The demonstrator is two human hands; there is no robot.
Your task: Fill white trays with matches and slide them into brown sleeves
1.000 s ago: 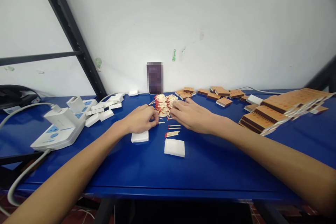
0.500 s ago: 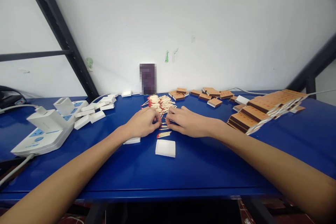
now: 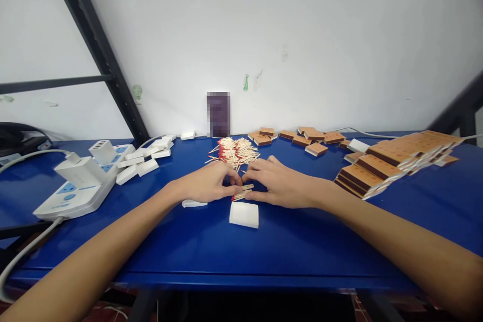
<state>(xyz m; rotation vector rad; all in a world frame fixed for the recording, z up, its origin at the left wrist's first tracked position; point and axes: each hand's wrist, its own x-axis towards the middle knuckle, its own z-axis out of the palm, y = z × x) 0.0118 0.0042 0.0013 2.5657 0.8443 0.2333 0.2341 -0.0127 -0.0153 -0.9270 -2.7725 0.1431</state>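
Observation:
Several red-headed matches lie side by side on the blue table, between my fingertips. My left hand touches their red-headed end, its thumb and fingers curved round them. At the other end my right hand has its thumb and fingers bent about the same matches. Both hands are closed on this small group. Just nearer to me lies a white tray. Another white piece is partly hidden below my left wrist. Behind my hands spreads a large heap of loose matches.
White trays are piled at the left beside a power strip with chargers. Brown matchbox sleeves lie at the back right, with a larger stack farther right. A pixelated dark object stands against the wall.
Both hands have come nearer to me, from the edge of the heap onto the small group of matches. Their thumbs now reach its ends. The whole view has shifted slightly.

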